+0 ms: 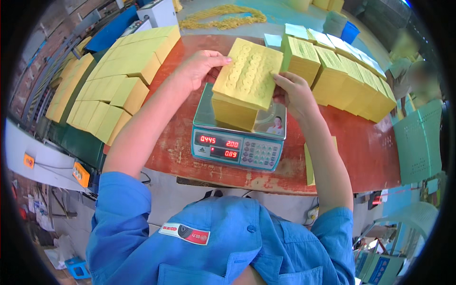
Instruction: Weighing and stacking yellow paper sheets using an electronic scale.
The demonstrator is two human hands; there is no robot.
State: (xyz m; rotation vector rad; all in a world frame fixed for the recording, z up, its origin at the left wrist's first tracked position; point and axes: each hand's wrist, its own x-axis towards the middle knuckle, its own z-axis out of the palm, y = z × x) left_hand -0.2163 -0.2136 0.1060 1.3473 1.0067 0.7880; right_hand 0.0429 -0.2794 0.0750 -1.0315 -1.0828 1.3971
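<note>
The yellow paper stack (244,85) on the scale (237,142) is held between the left hand (199,69) and right hand (294,95), both closed on its opposite edges.

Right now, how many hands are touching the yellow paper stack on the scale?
2. The left hand holds the top left edge of the yellow paper stack on the scale; the right hand holds its right side. No other hands show.
</note>
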